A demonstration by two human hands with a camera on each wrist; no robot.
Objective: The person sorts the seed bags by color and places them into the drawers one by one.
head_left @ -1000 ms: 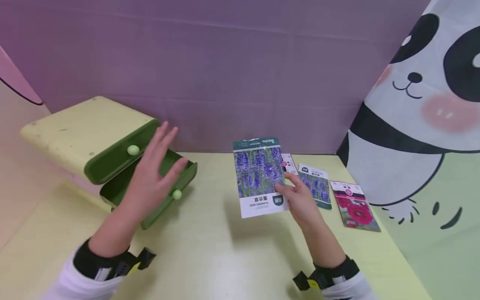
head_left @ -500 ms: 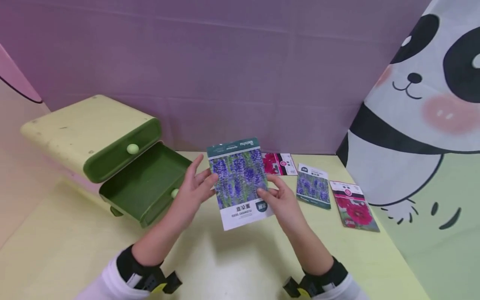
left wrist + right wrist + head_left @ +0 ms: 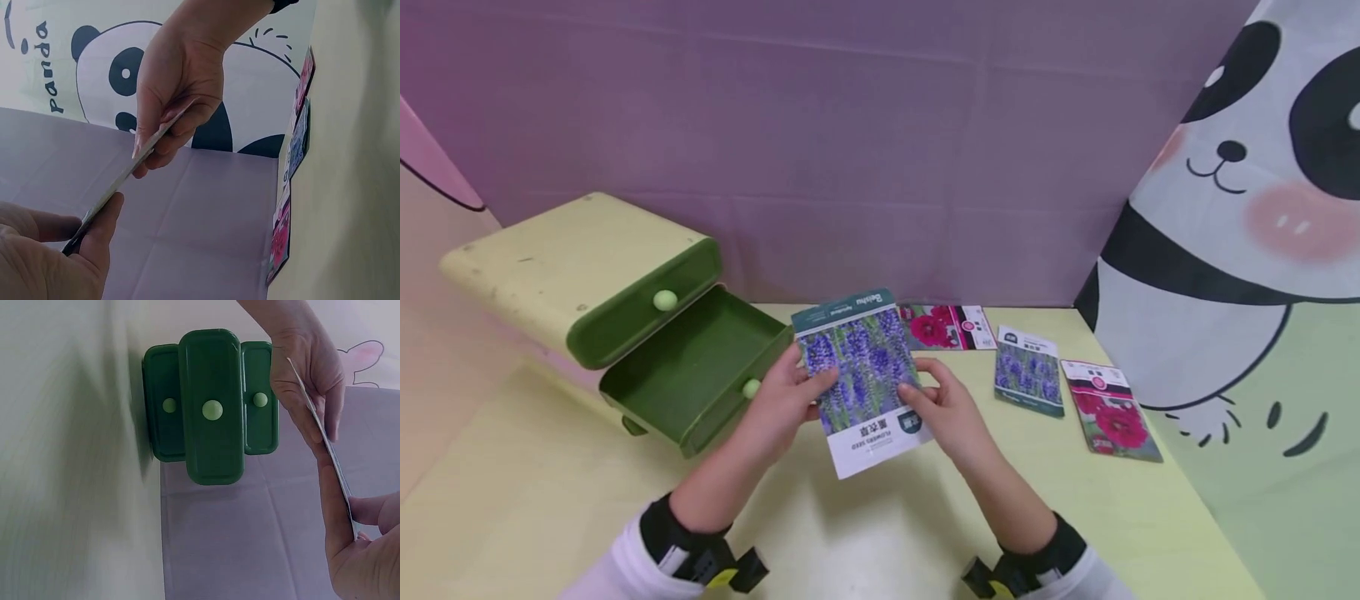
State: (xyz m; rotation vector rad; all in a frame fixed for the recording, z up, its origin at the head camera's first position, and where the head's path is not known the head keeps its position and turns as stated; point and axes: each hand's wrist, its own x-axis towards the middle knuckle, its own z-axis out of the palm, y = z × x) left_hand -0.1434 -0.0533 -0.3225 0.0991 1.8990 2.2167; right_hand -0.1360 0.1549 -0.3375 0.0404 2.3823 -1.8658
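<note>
A lavender seed packet (image 3: 861, 375) is held above the yellow-green table (image 3: 820, 517) between both hands. My left hand (image 3: 790, 396) pinches its left edge, thumb on the printed face. My right hand (image 3: 942, 406) pinches its lower right corner. The left wrist view shows the packet (image 3: 119, 181) edge-on between thumb and fingers of both hands, and the right wrist view shows the same packet (image 3: 325, 450) as a thin line. Just left of the packet a green drawer (image 3: 696, 367) stands pulled out of a small pale cabinet (image 3: 565, 258).
Three more seed packets lie flat on the table at the back right: a red-flower one (image 3: 946, 327), a lavender one (image 3: 1028, 382) and another red-flower one (image 3: 1110, 410). A purple backdrop closes the rear, and a panda cloth (image 3: 1240, 233) hangs on the right.
My left hand came away from the drawer and took hold of the packet's left edge. The packet moved left and down toward the open drawer and tilted slightly.
</note>
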